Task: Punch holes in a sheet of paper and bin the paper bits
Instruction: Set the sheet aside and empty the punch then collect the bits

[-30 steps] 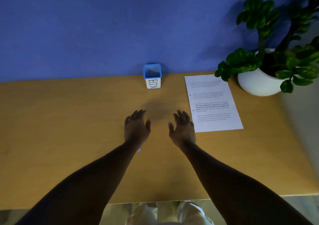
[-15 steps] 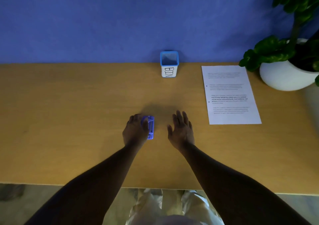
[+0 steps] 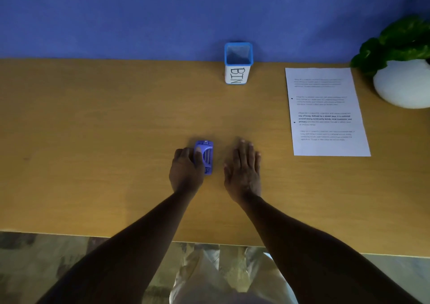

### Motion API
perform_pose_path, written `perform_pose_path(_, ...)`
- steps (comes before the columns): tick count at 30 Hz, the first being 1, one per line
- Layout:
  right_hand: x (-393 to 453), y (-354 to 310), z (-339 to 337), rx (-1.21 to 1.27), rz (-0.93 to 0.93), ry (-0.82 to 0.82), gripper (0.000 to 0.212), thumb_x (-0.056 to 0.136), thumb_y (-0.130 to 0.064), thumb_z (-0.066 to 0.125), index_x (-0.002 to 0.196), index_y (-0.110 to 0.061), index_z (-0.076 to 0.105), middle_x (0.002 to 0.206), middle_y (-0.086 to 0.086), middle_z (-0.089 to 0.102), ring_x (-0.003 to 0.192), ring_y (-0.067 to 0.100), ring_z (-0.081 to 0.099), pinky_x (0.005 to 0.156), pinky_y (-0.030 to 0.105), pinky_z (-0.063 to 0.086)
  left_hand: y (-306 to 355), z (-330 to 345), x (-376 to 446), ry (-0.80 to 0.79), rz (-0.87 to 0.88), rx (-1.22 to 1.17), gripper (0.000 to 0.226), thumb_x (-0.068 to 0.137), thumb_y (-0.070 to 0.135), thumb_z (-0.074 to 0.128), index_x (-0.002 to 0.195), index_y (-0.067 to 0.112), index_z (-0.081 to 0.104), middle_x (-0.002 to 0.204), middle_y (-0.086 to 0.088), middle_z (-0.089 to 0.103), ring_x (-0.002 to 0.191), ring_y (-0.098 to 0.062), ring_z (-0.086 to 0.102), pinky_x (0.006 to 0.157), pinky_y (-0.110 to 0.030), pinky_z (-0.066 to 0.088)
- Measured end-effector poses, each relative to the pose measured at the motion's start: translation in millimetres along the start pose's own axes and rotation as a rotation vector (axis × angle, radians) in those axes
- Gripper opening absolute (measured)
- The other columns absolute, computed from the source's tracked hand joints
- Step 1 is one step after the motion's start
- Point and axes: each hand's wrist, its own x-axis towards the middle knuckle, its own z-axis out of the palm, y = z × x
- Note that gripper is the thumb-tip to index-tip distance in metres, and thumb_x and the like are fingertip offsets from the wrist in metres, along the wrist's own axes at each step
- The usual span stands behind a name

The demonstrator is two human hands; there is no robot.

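Task barely started, by the look of it. Left hand [image 3: 186,171] sits near the middle of the tabletop [image 3: 93,140], toward the front edge, fingers curled round the left side of the small purple hole punch [image 3: 205,157] and thumb lying on top; punch rests on the wood. Right hand [image 3: 243,168] lies flat just beside it, fingers straight and spread, holding nothing. Blue-rimmed bin [image 3: 238,62] marked BIN stands at the back edge, right of centre, well apart from both hands; its inside is too dim to tell if anything is in it. Sheet of paper [image 3: 325,111] lies flat toward the right edge, untouched, no holes visible. White pot with plant [image 3: 402,82] at the back right corner. Left to do: fetch sheet, punch, bin the bits.
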Motion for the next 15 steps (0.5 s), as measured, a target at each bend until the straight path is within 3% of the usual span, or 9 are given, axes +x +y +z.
perform_pose_path(11,0.7,4.4,13.2,-0.034,0.006,0.081,0.063,0.101,-0.047,0.021,0.152,-0.011,0.017,0.164,0.009,0.006,0.151,0.028,-0.003,0.121,0.052,0.01,3.7,-1.5,7.6,0.04,0.002,-0.072,0.03,0.1,0.032,0.049,0.089,0.009,0.066,0.106,-0.006,0.064,0.085,-0.027,0.063,0.065,-0.028,0.036)
perform_pose_path(15,0.7,3.6,12.2,-0.038,0.012,0.085,0.064,0.101,-0.048,0.021,0.151,-0.009,0.016,0.163,0.009,0.008,0.151,0.029,0.0,0.121,0.053,0.013,1.2,-12.2,18.4,0.076,-0.031,-0.087,0.031,0.1,0.033,0.049,0.095,0.009,0.068,0.109,-0.006,0.065,0.089,-0.028,0.063,0.069,-0.03,0.039)
